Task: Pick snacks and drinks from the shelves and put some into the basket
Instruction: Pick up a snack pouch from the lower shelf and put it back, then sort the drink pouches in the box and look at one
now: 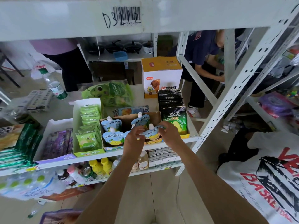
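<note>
1. Reaching into a brown cardboard display box [155,115] on the middle shelf [191,139], both hands meet over one spouted juice pouch [152,133], pale blue with a yellow fruit print and a white cap.
2. The left hand [133,139] has its fingers curled, fingertips pinching the pouch's left edge; the right hand [169,133] curls over its right edge, pinching it too. The pouch sits at the front of the box, among the others, seemingly just lifted, though whether it is clear of them I cannot tell.
3. Three or more matching pouches [113,136] stand in the same box. Beside it on the left is a tray of green snack packets [87,139]; on the right, black-and-green snack bags [175,122].
4. Bottled drinks [100,167] line the shelf below.
5. No basket is plainly visible, so what it already holds cannot be judged. As I read it, this pouch is being picked; carrying it to the basket is yet to be done.
</note>
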